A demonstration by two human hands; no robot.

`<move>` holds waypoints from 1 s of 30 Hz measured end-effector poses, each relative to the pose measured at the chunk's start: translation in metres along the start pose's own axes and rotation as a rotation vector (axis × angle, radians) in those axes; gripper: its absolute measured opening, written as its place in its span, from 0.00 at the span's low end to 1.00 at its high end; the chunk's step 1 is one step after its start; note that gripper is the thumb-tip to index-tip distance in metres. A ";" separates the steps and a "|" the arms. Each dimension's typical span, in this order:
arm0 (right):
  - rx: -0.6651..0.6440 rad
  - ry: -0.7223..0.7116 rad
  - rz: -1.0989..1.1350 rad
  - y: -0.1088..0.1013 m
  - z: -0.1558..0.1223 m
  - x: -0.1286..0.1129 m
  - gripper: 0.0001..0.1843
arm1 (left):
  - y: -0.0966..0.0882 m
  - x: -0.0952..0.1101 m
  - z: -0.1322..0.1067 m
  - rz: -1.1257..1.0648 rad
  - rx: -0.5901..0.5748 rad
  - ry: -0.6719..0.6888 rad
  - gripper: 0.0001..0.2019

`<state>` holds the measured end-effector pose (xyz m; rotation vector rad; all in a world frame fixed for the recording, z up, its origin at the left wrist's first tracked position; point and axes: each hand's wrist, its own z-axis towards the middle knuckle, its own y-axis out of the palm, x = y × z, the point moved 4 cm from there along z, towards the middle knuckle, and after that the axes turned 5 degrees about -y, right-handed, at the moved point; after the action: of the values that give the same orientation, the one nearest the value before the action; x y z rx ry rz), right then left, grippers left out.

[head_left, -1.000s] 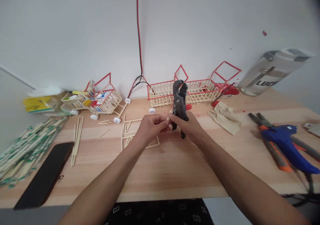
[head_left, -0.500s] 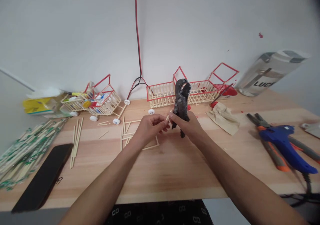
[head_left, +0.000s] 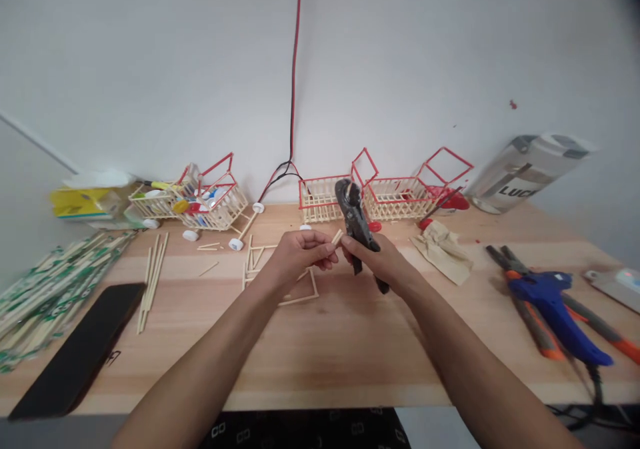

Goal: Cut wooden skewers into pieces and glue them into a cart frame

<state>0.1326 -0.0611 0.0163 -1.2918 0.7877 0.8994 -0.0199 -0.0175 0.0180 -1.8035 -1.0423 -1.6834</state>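
Between the thumb and fingers of my left hand (head_left: 303,250) are short wooden stick pieces (head_left: 337,237), their ends pointing up and right. My right hand (head_left: 384,259) wraps round a black hand cutter (head_left: 356,221), held upright with its head tilted left and handles pointing down. The right thumb and fingertips come close to the stick pieces; whether they touch is hard to see. Under my left hand and wrist lies a flat frame of wooden sticks (head_left: 299,299), partly hidden.
Small stick-built carts (head_left: 215,212) and red-edged baskets (head_left: 397,199) line the wall. Left lie wrapped chopsticks (head_left: 55,296), a black phone (head_left: 80,352) and loose sticks (head_left: 154,282). To the right are crumpled brown paper (head_left: 445,252), a blue glue gun (head_left: 555,309), orange-handled pliers (head_left: 537,329) and a clear container (head_left: 520,176).
The cutter's head has tipped left and its handles now spread apart. The stick pieces show more plainly between my hands. The camera view has shifted slightly.
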 end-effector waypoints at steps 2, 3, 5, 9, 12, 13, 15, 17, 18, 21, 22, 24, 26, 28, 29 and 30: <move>-0.074 0.011 -0.090 -0.008 -0.005 -0.004 0.26 | -0.001 0.003 -0.001 -0.066 -0.027 0.005 0.14; -0.101 0.012 -0.132 -0.012 -0.009 -0.007 0.26 | -0.001 0.005 -0.001 -0.091 -0.039 0.007 0.13; -0.146 0.016 -0.185 -0.021 -0.018 -0.010 0.27 | -0.002 0.006 -0.002 -0.118 -0.066 0.010 0.12; -0.241 0.062 -0.193 -0.035 -0.036 -0.013 0.30 | 0.000 0.006 -0.004 -0.136 -0.118 -0.003 0.12; -0.311 0.059 -0.229 -0.041 -0.044 -0.015 0.30 | 0.003 0.005 -0.005 -0.142 -0.160 -0.041 0.12; -0.326 0.057 -0.242 -0.041 -0.046 -0.015 0.30 | 0.004 0.004 -0.005 -0.143 -0.172 -0.053 0.12; -0.343 0.060 -0.259 -0.042 -0.049 -0.016 0.30 | 0.006 0.003 -0.006 -0.149 -0.187 -0.069 0.12; -0.351 0.070 -0.262 -0.042 -0.051 -0.017 0.29 | 0.007 0.002 -0.006 -0.157 -0.188 -0.080 0.12; -0.352 0.074 -0.259 -0.042 -0.052 -0.017 0.29 | 0.008 0.002 -0.006 -0.158 -0.186 -0.088 0.12; -0.337 0.084 -0.258 -0.041 -0.055 -0.020 0.29 | 0.010 0.002 -0.007 -0.156 -0.180 -0.118 0.13; -0.326 0.087 -0.265 -0.041 -0.056 -0.021 0.30 | 0.011 0.002 -0.007 -0.154 -0.180 -0.128 0.13; -0.303 0.089 -0.290 -0.041 -0.058 -0.023 0.30 | 0.012 0.002 -0.008 -0.150 -0.177 -0.143 0.13; -0.291 0.088 -0.306 -0.041 -0.059 -0.024 0.29 | 0.013 0.002 -0.008 -0.142 -0.177 -0.150 0.14; -0.288 0.084 -0.313 -0.040 -0.060 -0.023 0.29 | 0.013 0.002 -0.008 -0.134 -0.184 -0.156 0.13; -0.289 0.084 -0.316 -0.039 -0.061 -0.021 0.29 | 0.014 0.002 -0.008 -0.132 -0.188 -0.161 0.13; -0.291 0.087 -0.322 -0.039 -0.061 -0.019 0.29 | 0.014 0.002 -0.008 -0.131 -0.191 -0.166 0.13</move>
<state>0.1589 -0.1259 0.0430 -1.6680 0.5054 0.7169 -0.0146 -0.0320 0.0229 -2.0664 -1.1238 -1.7870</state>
